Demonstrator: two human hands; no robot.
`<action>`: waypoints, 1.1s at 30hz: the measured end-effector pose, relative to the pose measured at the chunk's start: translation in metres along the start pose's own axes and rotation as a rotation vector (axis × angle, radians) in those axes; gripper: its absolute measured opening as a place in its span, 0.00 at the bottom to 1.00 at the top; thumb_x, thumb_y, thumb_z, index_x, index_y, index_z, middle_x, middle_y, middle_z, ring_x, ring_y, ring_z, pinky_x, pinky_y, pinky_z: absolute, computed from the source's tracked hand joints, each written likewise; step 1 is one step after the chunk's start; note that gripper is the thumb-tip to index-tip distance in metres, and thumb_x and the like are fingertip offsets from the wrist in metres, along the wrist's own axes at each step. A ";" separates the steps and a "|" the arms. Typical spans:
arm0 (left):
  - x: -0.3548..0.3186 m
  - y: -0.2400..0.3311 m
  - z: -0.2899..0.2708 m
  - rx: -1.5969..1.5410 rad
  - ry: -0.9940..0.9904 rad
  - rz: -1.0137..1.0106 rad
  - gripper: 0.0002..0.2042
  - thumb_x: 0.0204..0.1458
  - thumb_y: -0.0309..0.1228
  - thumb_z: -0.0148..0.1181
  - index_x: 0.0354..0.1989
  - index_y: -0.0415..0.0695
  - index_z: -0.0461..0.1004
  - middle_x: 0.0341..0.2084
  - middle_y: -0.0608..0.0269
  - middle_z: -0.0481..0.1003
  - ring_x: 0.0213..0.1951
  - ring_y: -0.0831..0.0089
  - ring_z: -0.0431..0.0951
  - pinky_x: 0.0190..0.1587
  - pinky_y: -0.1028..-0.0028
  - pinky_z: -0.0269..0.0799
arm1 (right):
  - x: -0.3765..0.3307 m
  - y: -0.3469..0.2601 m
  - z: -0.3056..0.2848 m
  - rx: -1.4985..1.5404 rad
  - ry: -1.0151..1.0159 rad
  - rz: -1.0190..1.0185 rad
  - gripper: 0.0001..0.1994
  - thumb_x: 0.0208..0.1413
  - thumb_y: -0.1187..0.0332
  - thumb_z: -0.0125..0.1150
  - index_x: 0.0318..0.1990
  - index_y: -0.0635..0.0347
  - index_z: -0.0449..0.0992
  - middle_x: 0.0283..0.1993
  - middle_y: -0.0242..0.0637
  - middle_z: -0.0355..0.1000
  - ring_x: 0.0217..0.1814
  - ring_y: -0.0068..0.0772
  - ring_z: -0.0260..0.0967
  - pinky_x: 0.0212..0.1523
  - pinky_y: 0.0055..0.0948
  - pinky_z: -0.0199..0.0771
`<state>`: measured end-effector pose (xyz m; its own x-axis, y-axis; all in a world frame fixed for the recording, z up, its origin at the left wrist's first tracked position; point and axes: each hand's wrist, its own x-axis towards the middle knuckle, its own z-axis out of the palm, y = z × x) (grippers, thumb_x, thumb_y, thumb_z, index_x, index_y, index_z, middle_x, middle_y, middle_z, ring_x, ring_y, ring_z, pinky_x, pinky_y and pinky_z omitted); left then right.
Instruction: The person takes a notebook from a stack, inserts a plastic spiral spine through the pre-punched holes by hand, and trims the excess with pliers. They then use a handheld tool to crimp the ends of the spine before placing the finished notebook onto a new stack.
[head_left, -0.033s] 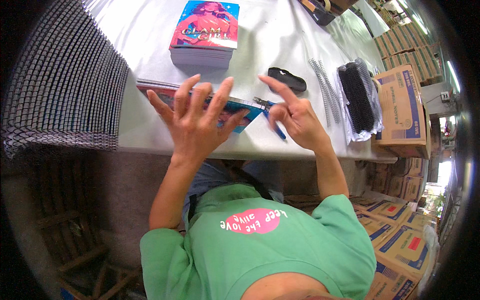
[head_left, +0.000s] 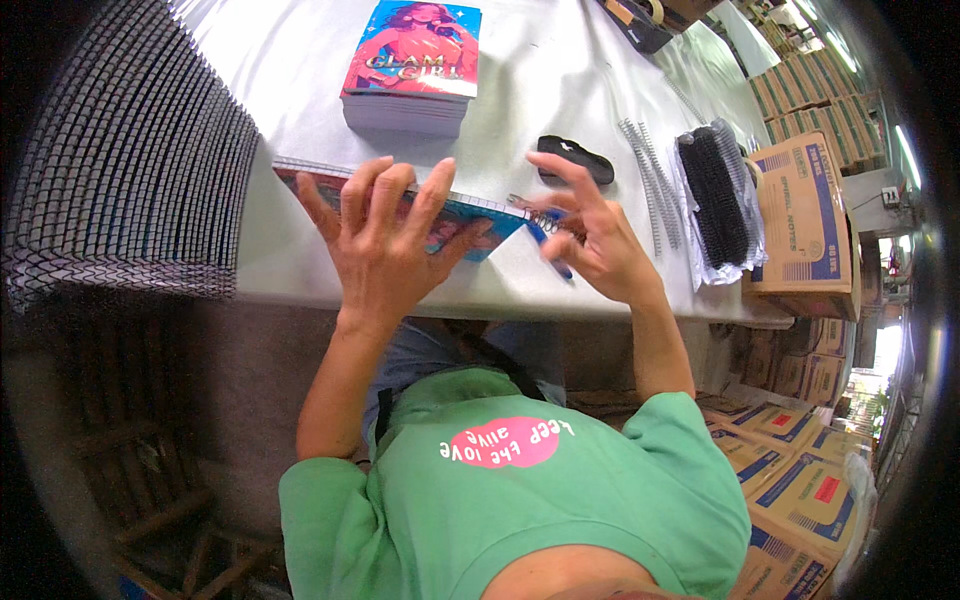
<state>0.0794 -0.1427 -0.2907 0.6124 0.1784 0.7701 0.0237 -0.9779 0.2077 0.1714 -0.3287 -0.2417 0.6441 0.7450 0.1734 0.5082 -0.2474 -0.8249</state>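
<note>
A thin notebook (head_left: 470, 215) with a blue and pink cover lies along the front edge of the white table (head_left: 290, 260). My left hand (head_left: 385, 245) rests flat on it with fingers spread, holding it down. My right hand (head_left: 590, 240) is at the notebook's right end. Its thumb and fingers pinch a metal spiral wire (head_left: 530, 207) that runs along the notebook's far edge, and a blue tool (head_left: 552, 250) sits in the same hand. The wire's left part is hidden behind my left hand.
A stack of colourful notebooks (head_left: 410, 70) stands further back. A black object (head_left: 575, 158), loose metal spirals (head_left: 650, 180), a bag of black spirals (head_left: 715, 200) and a cardboard box (head_left: 800, 215) lie to the right. A tall pile of bound notebooks (head_left: 130, 160) fills the left. Cartons (head_left: 790, 480) stand on the floor.
</note>
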 end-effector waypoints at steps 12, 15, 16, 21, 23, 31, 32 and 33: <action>-0.002 -0.007 -0.003 -0.232 -0.047 -0.076 0.20 0.28 0.44 0.72 0.32 0.53 0.75 0.29 0.66 0.64 0.45 0.66 0.66 0.64 0.55 0.36 | 0.020 0.014 -0.018 0.438 -0.503 0.264 0.16 0.63 0.70 0.42 0.56 0.58 0.66 0.20 0.25 0.66 0.19 0.14 0.61 0.20 0.14 0.59; -0.002 -0.014 -0.002 -0.304 -0.059 -0.049 0.20 0.27 0.43 0.72 0.29 0.52 0.74 0.30 0.66 0.64 0.46 0.66 0.66 0.65 0.56 0.36 | 0.038 0.071 -0.041 -0.011 -0.258 0.177 0.18 0.59 0.66 0.49 0.56 0.57 0.65 0.44 0.40 0.72 0.48 0.33 0.70 0.50 0.30 0.69; -0.003 -0.017 -0.003 -0.313 -0.066 -0.034 0.20 0.27 0.43 0.72 0.29 0.52 0.73 0.30 0.66 0.64 0.47 0.66 0.65 0.65 0.56 0.35 | 0.039 0.091 -0.048 -0.478 -0.159 0.038 0.20 0.53 0.72 0.52 0.55 0.58 0.65 0.47 0.42 0.72 0.50 0.41 0.69 0.54 0.30 0.67; -0.001 -0.009 0.002 -0.331 -0.045 -0.033 0.20 0.27 0.44 0.73 0.26 0.50 0.70 0.33 0.65 0.65 0.57 0.62 0.60 0.65 0.54 0.33 | 0.015 0.166 -0.056 -0.642 0.043 -0.004 0.23 0.46 0.79 0.51 0.53 0.57 0.69 0.49 0.45 0.70 0.51 0.43 0.69 0.56 0.29 0.64; -0.005 -0.005 0.006 -0.323 -0.024 -0.073 0.21 0.28 0.45 0.73 0.25 0.49 0.68 0.35 0.64 0.65 0.62 0.59 0.56 0.65 0.53 0.31 | 0.024 0.147 -0.046 0.139 0.138 0.319 0.20 0.46 0.80 0.53 0.50 0.59 0.72 0.51 0.42 0.69 0.53 0.41 0.68 0.57 0.31 0.64; -0.003 0.000 0.007 -0.317 -0.010 -0.103 0.24 0.31 0.50 0.71 0.22 0.46 0.67 0.37 0.62 0.67 0.64 0.55 0.51 0.65 0.52 0.29 | 0.040 0.059 0.006 0.449 -0.258 -0.189 0.15 0.54 0.61 0.55 0.38 0.66 0.77 0.39 0.49 0.70 0.50 0.51 0.69 0.52 0.49 0.68; -0.003 0.000 0.006 -0.309 -0.010 -0.093 0.24 0.31 0.51 0.71 0.22 0.46 0.67 0.36 0.62 0.67 0.64 0.54 0.52 0.65 0.52 0.29 | 0.040 0.067 0.007 0.690 -0.191 -0.326 0.14 0.53 0.62 0.56 0.37 0.65 0.77 0.38 0.49 0.71 0.50 0.50 0.69 0.51 0.49 0.69; -0.002 -0.001 0.007 -0.315 -0.005 -0.090 0.24 0.32 0.52 0.71 0.22 0.46 0.67 0.35 0.62 0.67 0.63 0.54 0.53 0.65 0.52 0.30 | 0.040 0.073 0.008 0.929 -0.117 -0.462 0.13 0.52 0.63 0.57 0.37 0.65 0.78 0.38 0.50 0.72 0.49 0.50 0.70 0.50 0.48 0.70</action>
<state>0.0836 -0.1428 -0.2964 0.6229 0.2609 0.7375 -0.1675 -0.8764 0.4515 0.2294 -0.3120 -0.2997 0.4140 0.7135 0.5652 0.0193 0.6139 -0.7892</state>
